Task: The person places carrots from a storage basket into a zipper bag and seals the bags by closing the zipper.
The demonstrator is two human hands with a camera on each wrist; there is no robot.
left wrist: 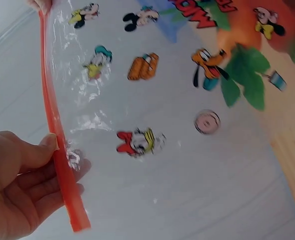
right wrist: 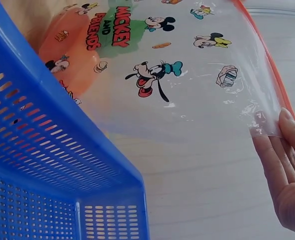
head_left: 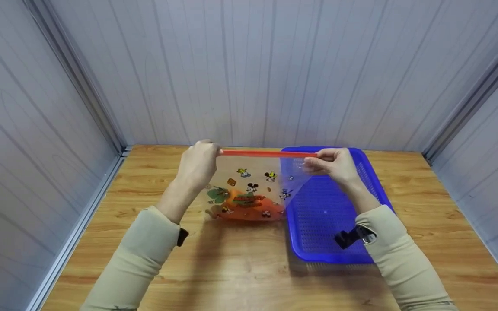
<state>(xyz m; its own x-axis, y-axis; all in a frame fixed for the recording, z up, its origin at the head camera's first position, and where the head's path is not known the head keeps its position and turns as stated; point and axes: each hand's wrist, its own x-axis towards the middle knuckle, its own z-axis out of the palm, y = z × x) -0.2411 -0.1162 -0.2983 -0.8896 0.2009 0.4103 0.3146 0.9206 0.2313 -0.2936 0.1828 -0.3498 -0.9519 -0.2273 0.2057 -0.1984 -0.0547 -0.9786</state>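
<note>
A clear zip bag (head_left: pixel 253 177) printed with cartoon figures hangs between both hands, its red zip edge (head_left: pixel 270 153) stretched level at the top. My left hand (head_left: pixel 199 162) grips the left end of that edge. In the left wrist view the thumb (left wrist: pixel 48 149) presses on the red strip with the fingers behind it. At the other end my right hand (head_left: pixel 335 164) pinches the bag's top corner between thumb and fingers. Orange and green things (head_left: pixel 249 207) lie in the bottom of the bag, seen blurred through the plastic.
A blue plastic basket (head_left: pixel 331 257) with slotted walls stands on the wooden table (head_left: pixel 240 276), to the right and partly behind the bag. Pale panel walls (head_left: pixel 249 77) enclose the table at the back and both sides.
</note>
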